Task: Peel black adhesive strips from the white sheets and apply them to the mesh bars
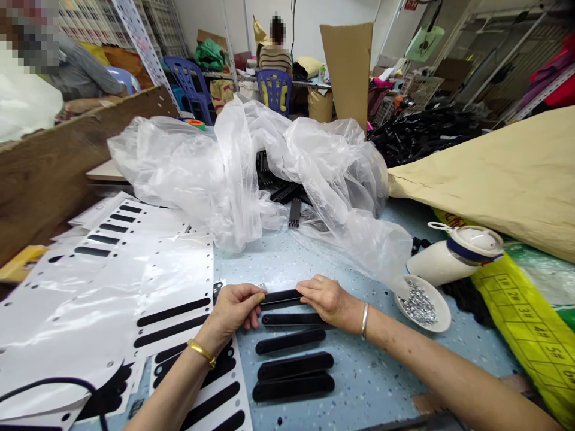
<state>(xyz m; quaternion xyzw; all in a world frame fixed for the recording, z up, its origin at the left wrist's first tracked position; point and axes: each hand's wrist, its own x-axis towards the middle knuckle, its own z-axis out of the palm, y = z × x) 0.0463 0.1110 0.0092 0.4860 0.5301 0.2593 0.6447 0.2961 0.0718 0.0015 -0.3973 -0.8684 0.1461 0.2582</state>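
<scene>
A slim black plastic strip lies crosswise between my two hands. My left hand pinches its left end between thumb and finger. At the other end, my right hand has its fingers closed together over the strip. Below it, several similar black strips are laid in a column, among them one strip just under my right hand and another strip nearest me. White sheets with black elongated stickers spread to the left, partly under my left forearm.
A white bowl of small metal pieces sits at right, beside a white bottle. Crumpled clear plastic bags cover black parts at the back. A yellow printed bag lies far right. Another person sits in the background.
</scene>
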